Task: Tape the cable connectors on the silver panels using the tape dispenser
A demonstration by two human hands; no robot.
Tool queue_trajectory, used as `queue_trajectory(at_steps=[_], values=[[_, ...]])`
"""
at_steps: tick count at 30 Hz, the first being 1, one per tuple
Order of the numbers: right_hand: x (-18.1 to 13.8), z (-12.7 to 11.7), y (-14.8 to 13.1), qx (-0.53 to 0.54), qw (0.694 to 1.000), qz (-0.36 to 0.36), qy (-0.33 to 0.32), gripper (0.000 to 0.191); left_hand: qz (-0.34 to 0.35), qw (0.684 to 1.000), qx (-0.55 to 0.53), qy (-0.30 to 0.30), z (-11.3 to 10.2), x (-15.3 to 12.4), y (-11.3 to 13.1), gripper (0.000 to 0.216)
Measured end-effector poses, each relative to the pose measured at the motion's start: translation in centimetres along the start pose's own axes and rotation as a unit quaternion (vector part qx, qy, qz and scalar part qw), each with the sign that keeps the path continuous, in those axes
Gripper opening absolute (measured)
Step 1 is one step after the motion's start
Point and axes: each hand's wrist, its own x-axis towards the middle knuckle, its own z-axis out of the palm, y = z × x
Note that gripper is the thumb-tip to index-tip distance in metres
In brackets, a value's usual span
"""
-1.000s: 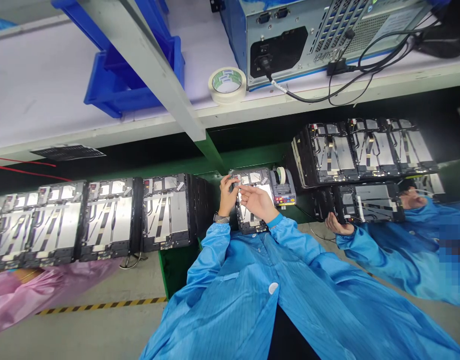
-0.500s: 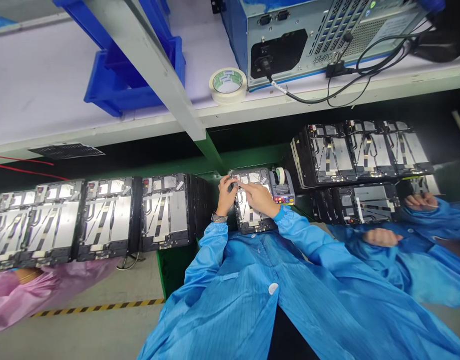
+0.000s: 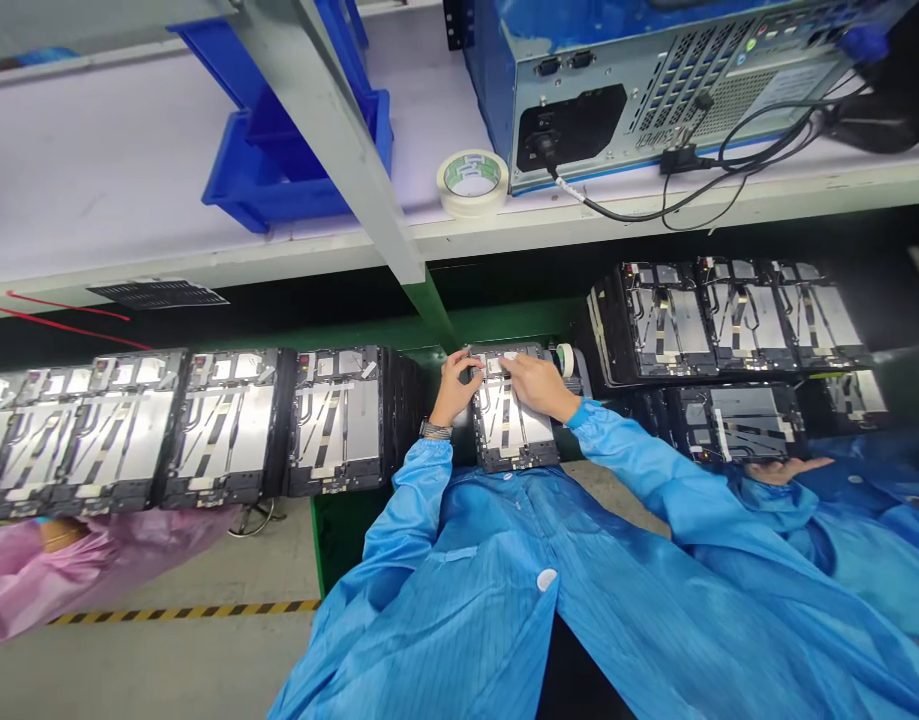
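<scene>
1. Left hand [image 3: 451, 390]: thumb and fingers bent toward each other at the far left corner of the electronic panel [image 3: 495, 432]. Whether anything small is pinched there, I cannot tell. A patterned band [image 3: 435, 431] circles the wrist.
2. Right hand [image 3: 540, 384]: back upward, fingers bent down onto the panel's far part, a little apart from the left fingers. Its grip on any small piece is hidden from me.
3. Panel position: directly in front of the person, lying face up, near edge close to the blue smock [image 3: 466, 590]. Silver surface, dark strips running lengthwise.
4. Just beyond the right wrist: tape dispenser [image 3: 577, 384], partly covered, carrying a pale tape roll [image 3: 565, 360].
5. Left side: a row of stacked panels [image 3: 335, 420]; a co-worker's pink sleeve [image 3: 106, 560] below its near edge.
6. Right side: three further stacks [image 3: 676, 320] side by side. Nearer, a sideways panel [image 3: 751, 424], a co-worker's hand [image 3: 785, 471] at its near edge.
7. Shelf above: masking tape [image 3: 472, 182] beside a computer case [image 3: 571, 125]; blue bin [image 3: 238, 175] farther left.
</scene>
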Motion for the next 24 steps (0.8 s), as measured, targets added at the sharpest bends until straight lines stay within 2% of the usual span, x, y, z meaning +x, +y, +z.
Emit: queue_trajectory(at_steps=[2, 4, 7, 10, 15, 18, 21, 24], values=[[-1.5, -0.1, 0.7, 0.067, 0.989, 0.079, 0.102, 0.045, 0.002, 1.0, 0.009, -0.014, -0.3, 0.3, 0.2, 0.019], [-3.7, 0.3, 1.1, 0.132, 0.965, 0.151, 0.17, 0.043, 0.008, 0.999, 0.018, -0.029, -0.5, 0.7, 0.3, 0.019], [-7.3, 1.8, 1.1, 0.198, 0.93, 0.23, 0.206, 0.042, 0.01, 0.998, 0.033, -0.044, -0.7, 1.2, 0.4, 0.02], [-10.1, 3.9, 0.7, 0.24, 0.902, 0.281, 0.223, 0.05, 0.007, 0.997, 0.039, -0.059, -0.6, 1.1, 0.3, 0.019], [-11.5, 6.3, 0.5, 0.299, 0.896, 0.262, 0.197, 0.061, -0.011, 0.999, 0.012, -0.029, 0.4, 0.6, 0.5, 0.014], [-11.5, 6.9, 0.7, 0.302, 0.9, 0.247, 0.195, 0.059, -0.034, 0.999, -0.018, 0.026, 1.1, -0.9, 0.6, 0.034], [-11.7, 7.2, 0.8, 0.313, 0.894, 0.247, 0.206, 0.062, -0.088, 0.991, -0.043, 0.094, 2.3, -4.7, 0.3, 0.06], [-12.1, 7.6, 0.8, 0.329, 0.882, 0.255, 0.22, 0.065, -0.136, 0.988, -0.045, 0.051, 4.0, -9.3, 0.2, 0.069]])
